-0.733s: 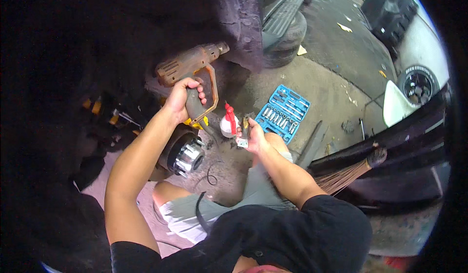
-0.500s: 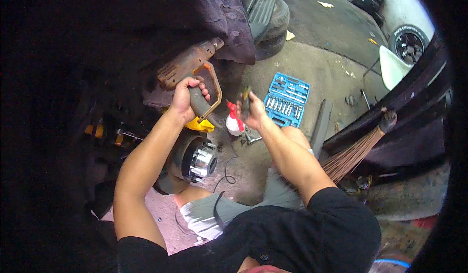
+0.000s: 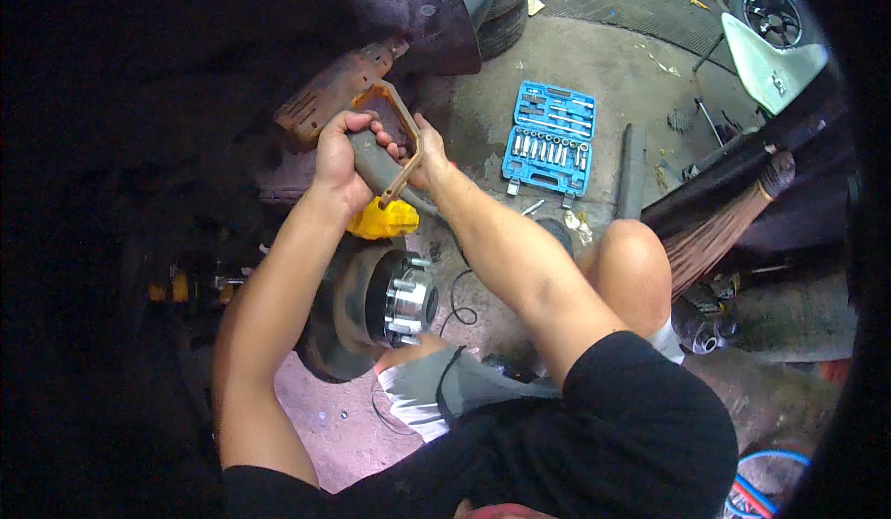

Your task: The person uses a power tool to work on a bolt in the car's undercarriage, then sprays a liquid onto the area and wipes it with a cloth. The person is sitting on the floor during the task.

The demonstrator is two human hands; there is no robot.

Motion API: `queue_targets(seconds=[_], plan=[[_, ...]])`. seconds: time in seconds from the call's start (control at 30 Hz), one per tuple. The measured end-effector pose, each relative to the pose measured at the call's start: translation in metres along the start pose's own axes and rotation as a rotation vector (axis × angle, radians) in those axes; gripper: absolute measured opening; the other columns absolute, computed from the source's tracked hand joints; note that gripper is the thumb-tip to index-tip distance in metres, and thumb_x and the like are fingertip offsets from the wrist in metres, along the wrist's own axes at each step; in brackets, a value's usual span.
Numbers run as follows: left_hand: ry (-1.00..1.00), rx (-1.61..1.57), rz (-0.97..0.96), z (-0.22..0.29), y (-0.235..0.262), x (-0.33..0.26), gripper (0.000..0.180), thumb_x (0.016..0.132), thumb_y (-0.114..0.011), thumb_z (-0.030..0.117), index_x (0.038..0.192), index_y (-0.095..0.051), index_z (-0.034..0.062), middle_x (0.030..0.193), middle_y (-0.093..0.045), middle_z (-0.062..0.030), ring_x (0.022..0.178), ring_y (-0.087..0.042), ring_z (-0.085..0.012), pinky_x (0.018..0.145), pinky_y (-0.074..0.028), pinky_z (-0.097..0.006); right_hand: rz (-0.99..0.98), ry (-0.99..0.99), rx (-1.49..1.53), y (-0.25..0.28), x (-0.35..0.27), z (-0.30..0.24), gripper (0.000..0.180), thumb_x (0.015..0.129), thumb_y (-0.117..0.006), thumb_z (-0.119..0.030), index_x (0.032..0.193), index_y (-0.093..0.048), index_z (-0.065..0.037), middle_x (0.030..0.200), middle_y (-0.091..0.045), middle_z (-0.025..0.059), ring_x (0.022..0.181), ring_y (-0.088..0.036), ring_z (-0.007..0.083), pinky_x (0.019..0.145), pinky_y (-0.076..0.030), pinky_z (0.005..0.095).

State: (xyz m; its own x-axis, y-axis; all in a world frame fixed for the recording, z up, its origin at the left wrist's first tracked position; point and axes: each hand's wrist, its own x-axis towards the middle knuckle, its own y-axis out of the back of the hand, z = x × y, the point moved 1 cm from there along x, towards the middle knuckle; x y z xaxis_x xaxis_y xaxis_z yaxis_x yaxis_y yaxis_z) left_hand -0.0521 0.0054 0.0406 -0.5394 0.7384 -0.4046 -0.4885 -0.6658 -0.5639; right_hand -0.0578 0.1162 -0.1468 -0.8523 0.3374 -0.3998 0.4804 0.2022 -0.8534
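My left hand is wrapped round the dark handle of a worn orange heat gun, whose nozzle points up and right. Just right of the handle, my right hand is at the gun's orange guard. Its fingers are mostly hidden behind the guard, so I cannot make out what they hold. Below the gun, a wheel hub with bare studs stands out to the right. A yellow object sits between the gun and the hub, partly covered by my left wrist.
An open blue socket set lies on the floor ahead. Right of it are a dark bar and a stick broom. Stacked tyres stand at the back, and a thin black cable curls beside the hub.
My right hand has moved left to the heat gun's guard; the dark object it held earlier is now hidden. The gun has shifted slightly left and up in view.
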Motion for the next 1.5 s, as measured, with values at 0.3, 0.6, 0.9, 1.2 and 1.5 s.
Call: queue_targets(seconds=[0.3,0.6,0.9,1.2,1.5], plan=[[0.009,-0.115,0.103,-0.005,-0.004,-0.015,0.018,0.084,-0.055,0.015,0.1,-0.057,0.0075,0.081,-0.057,-0.0025,0.069,-0.057,-0.0153,0.069,-0.053,-0.036,0.018,-0.022,0.276,0.004,0.006,0.008,0.042,0.103,-0.044,-0.053,0.091,-0.052,-0.012,0.067,-0.049,0.0032,0.047,-0.039,0.015,0.044,-0.03,0.0283],[0.096,-0.143,0.142,-0.006,0.003,-0.006,0.023,0.083,-0.055,0.017,0.104,-0.058,0.0089,0.082,-0.056,-0.003,0.068,-0.056,-0.0159,0.068,-0.053,-0.035,0.001,0.033,0.177,0.01,0.03,0.024,0.044,0.101,-0.049,-0.052,0.094,-0.06,-0.009,0.071,-0.055,0.0041,0.049,-0.045,0.015,0.045,-0.034,0.0305],[0.109,-0.12,0.068,-0.005,-0.002,-0.007,0.022,0.084,-0.054,0.017,0.103,-0.057,0.007,0.081,-0.057,-0.0047,0.069,-0.058,-0.0183,0.07,-0.055,-0.038,-0.148,-0.016,0.248,-0.02,0.038,0.023,0.047,0.103,-0.041,-0.051,0.093,-0.059,-0.008,0.061,-0.049,0.0039,0.046,-0.041,0.0152,0.043,-0.031,0.0284],[0.048,-0.082,0.08,-0.018,0.004,-0.003,0.024,0.085,-0.054,0.015,0.107,-0.055,0.0065,0.081,-0.057,-0.0061,0.069,-0.059,-0.0181,0.068,-0.055,-0.038,-0.047,-0.134,0.263,0.003,0.012,0.034,0.049,0.103,-0.04,-0.052,0.09,-0.057,-0.008,0.061,-0.047,0.0036,0.046,-0.04,0.0151,0.042,-0.03,0.0283],[0.03,-0.139,0.089,-0.019,0.004,-0.007,0.024,0.083,-0.056,0.015,0.106,-0.057,0.0072,0.08,-0.057,-0.0045,0.068,-0.058,-0.0172,0.067,-0.055,-0.037,-0.009,-0.182,0.225,0.004,0.005,0.019,0.05,0.103,-0.039,-0.053,0.087,-0.055,-0.008,0.06,-0.044,0.0032,0.046,-0.038,0.015,0.041,-0.03,0.0282]])
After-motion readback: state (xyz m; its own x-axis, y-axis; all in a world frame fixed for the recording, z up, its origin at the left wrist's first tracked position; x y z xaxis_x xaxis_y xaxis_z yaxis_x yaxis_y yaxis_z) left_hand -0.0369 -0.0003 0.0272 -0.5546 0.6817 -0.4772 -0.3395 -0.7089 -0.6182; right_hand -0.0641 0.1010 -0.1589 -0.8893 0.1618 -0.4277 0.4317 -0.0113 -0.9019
